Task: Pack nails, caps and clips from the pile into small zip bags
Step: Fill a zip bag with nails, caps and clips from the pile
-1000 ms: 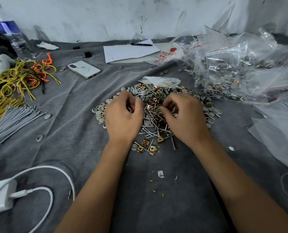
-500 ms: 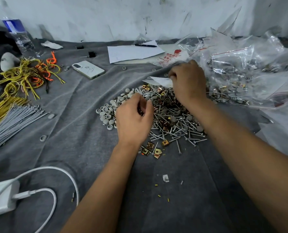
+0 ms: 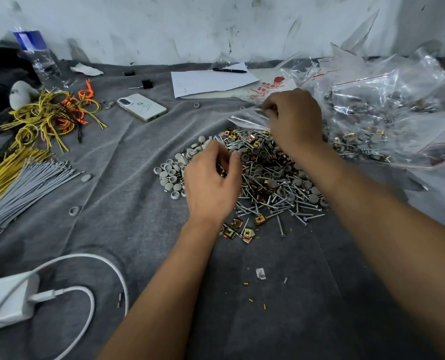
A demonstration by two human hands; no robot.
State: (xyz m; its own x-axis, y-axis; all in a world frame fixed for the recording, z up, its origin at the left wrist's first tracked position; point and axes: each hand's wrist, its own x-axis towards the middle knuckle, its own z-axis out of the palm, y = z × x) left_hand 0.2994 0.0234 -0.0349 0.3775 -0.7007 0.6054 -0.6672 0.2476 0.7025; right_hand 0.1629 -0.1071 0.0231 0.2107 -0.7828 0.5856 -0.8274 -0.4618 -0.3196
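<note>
On the grey cloth-covered desk (image 3: 128, 203) the mixed pile of silver nails, grey round plastic caps and brass-coloured metal clips (image 3: 268, 178) lies straight ahead of the person, between the two forearms. The left hand (image 3: 212, 183) sits on the pile's left edge with its fingers curled around a small batch of parts, though what exactly it holds is mostly hidden. The right hand (image 3: 292, 116) is reached farther forward, past the pile's far edge, its fingertips pinching the small clear empty zip bag (image 3: 244, 120), which lies flat with its long axis running left to right. So the bag sits beyond and to the right of the loaded left hand, nearer the right hand. Filled clear bags (image 3: 387, 118) heap at the far right.
</note>
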